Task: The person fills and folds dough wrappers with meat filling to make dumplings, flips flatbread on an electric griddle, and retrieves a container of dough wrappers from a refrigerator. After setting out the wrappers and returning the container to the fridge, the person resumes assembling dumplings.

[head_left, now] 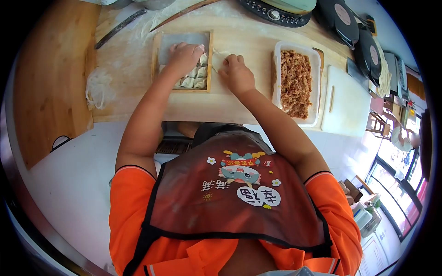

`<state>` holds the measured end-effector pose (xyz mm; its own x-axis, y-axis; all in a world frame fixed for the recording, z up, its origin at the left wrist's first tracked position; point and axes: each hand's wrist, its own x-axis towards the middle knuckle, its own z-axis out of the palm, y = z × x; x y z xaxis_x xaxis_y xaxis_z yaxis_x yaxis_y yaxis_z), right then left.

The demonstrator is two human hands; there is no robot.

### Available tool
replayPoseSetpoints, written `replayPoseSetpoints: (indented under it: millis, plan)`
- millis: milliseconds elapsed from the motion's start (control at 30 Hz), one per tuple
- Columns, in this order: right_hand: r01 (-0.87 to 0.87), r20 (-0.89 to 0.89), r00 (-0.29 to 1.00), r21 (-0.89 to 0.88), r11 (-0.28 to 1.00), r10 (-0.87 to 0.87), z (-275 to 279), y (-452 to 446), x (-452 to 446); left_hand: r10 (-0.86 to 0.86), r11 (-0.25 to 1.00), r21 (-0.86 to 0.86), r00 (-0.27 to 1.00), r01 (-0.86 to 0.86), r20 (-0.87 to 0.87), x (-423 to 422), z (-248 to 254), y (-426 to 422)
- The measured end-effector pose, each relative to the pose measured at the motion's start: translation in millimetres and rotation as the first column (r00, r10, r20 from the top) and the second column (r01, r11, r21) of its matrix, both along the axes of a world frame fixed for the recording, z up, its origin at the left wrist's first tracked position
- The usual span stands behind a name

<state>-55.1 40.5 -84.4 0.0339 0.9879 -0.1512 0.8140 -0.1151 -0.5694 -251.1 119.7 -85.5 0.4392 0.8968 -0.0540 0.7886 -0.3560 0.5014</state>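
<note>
Reaching over the wooden tray (pixel 156 55), the left hand (pixel 185 57) is half curled, grip hidden, and the right hand (pixel 236 73) is curled at a pale wrapper (pixel 220 55) on the table (pixel 129 64), grip unconfirmed; the tray's dumplings (pixel 188 82) appear light, soft, tearable, best held by sealed edges.

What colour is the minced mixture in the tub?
The minced mixture is reddish-brown; it shows best in the head view.

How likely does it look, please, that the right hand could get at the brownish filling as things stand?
Probably yes: the filling lies uncovered in its tub, with bare tabletop between tub and right hand. The hand seems to be touching a thin pale sheet, though, which might occupy it.
</note>
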Motion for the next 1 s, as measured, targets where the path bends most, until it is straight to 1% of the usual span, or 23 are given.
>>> replayPoseSetpoints:
  millis: [33, 133, 167, 233, 267, 300, 333, 367, 433, 467, 533, 633, 667, 733, 800, 833, 900, 933, 1000]
  plan:
    - [-0.01, 0.023, 1.0, 0.015, 1.0, 0.009, -1.5, 0.0, 0.4, -0.008, 0.998, -0.059, 1.0, 0.008, -0.005, -2.3, 3.1, 4.2]
    - [-0.042, 0.107, 0.994, 0.042, 0.998, 0.037, -2.8, 0.3, 0.3, -0.017, 0.998, -0.064, 0.996, 0.022, 0.084, -7.1, 11.6, 7.5]
    - [-0.055, 0.139, 0.989, 0.047, 0.997, 0.048, -3.4, 0.6, 0.9, 0.028, 0.999, 0.011, 0.992, -0.03, 0.126, -7.9, 14.8, 7.2]
    - [-0.001, 0.059, 0.998, 0.136, 0.991, -0.007, -14.0, 4.7, 7.7, 0.101, 0.98, 0.148, 0.97, -0.136, 0.22, -5.2, 30.1, 0.0]
    - [0.029, 0.02, 0.999, 0.177, 0.984, -0.033, -18.7, 4.0, 14.3, 0.161, 0.981, 0.052, 0.936, -0.186, 0.314, -2.5, 39.5, -6.4]
    - [0.101, -0.138, 0.986, 0.068, 0.993, -0.091, -13.8, 2.7, 20.8, 0.226, 0.973, -0.05, 0.888, -0.226, 0.399, 0.8, 52.0, -15.4]
    - [0.155, -0.287, 0.944, -0.05, 0.987, -0.162, -3.8, 4.2, 27.2, 0.297, 0.955, -0.153, 0.83, -0.255, 0.472, 4.3, 60.3, -24.9]
    - [0.187, -0.421, 0.874, -0.171, 0.967, -0.243, 6.8, 6.7, 32.5, 0.333, 0.937, -0.272, 0.789, -0.217, 0.516, 10.0, 62.6, -34.6]
    - [0.169, -0.576, 0.756, -0.289, 0.942, -0.312, 37.2, 2.9, 39.1, 0.417, 0.866, -0.488, 0.701, -0.113, 0.579, 27.1, 63.1, -54.5]
    - [0.151, -0.642, 0.682, -0.344, 0.927, -0.349, 49.9, -2.2, 40.4, 0.45, 0.839, -0.54, 0.649, -0.072, 0.613, 38.2, 61.6, -63.4]
    - [0.16, -0.698, 0.636, -0.298, 0.941, -0.329, 64.9, -12.4, 37.1, 0.516, 0.78, -0.626, 0.542, 0.025, 0.664, 60.3, 58.1, -78.0]
    - [0.173, -0.748, 0.577, -0.283, 0.943, -0.33, 80.0, -20.8, 32.5, 0.49, 0.835, -0.549, 0.509, -0.04, 0.708, 76.7, 62.6, -87.6]
    - [0.175, -0.76, 0.557, -0.289, 0.941, -0.336, 82.5, -23.2, 32.8, 0.516, 0.815, -0.576, 0.522, -0.057, 0.679, 77.5, 66.6, -89.6]
    - [0.181, -0.786, 0.453, -0.382, 0.906, -0.422, 85.0, -24.5, 38.3, 0.566, 0.774, -0.626, 0.548, -0.096, 0.615, 75.3, 80.0, -90.8]
    - [0.165, -0.799, 0.323, -0.48, 0.862, -0.507, 91.3, -25.3, 47.3, 0.675, 0.715, -0.697, 0.313, -0.056, 0.668, 70.9, 76.2, -91.6]
    - [0.208, -0.757, 0.43, -0.448, 0.87, -0.492, 91.2, -25.5, 52.9, 0.717, 0.687, -0.726, 0.187, -0.029, 0.671, 67.3, 74.1, -91.4]
    - [0.279, -0.637, 0.619, -0.367, 0.887, -0.459, 89.5, -23.6, 63.2, 0.66, 0.747, -0.657, 0.005, 0.107, 0.751, 52.2, 74.9, -87.2]
    - [0.307, -0.62, 0.69, -0.215, 0.927, -0.373, 85.5, -23.3, 65.5, 0.627, 0.775, -0.608, -0.089, 0.17, 0.774, 48.4, 77.0, -85.6]
    - [0.316, -0.524, 0.823, 0.103, 0.943, -0.219, 76.3, -25.2, 69.5, 0.661, 0.74, -0.616, -0.117, 0.27, 0.742, 48.4, 87.1, -89.2]
